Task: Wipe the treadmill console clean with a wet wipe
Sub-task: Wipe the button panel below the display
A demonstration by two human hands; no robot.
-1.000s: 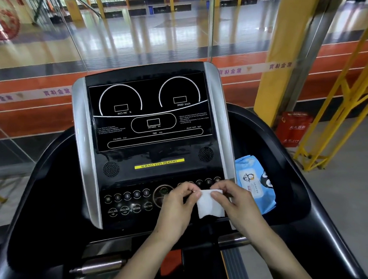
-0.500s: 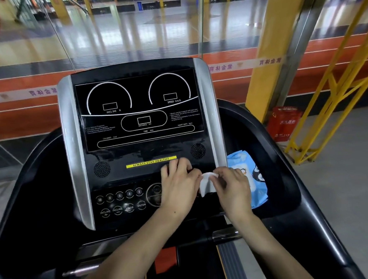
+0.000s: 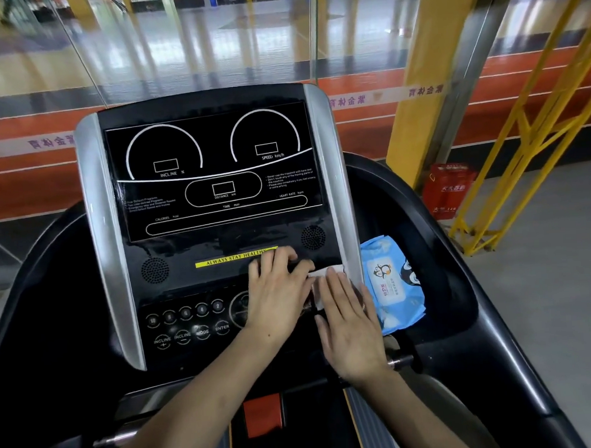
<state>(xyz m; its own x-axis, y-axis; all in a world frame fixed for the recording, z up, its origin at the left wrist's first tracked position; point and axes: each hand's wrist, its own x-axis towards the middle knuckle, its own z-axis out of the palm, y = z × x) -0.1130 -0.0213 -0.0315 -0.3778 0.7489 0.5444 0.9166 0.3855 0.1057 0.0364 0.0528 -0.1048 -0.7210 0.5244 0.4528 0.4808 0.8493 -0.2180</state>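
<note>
Head view: two hands, left hand [image 3: 278, 295] and right hand [image 3: 350, 325], now flat, pressing one wet wipe [image 3: 325, 272] onto the treadmill console [image 3: 214, 180]; earlier they pinched it.

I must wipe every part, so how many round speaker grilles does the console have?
2: one speaker grille left of the yellow strip, one at its upper right, above the left hand. None seems hidden.
</note>
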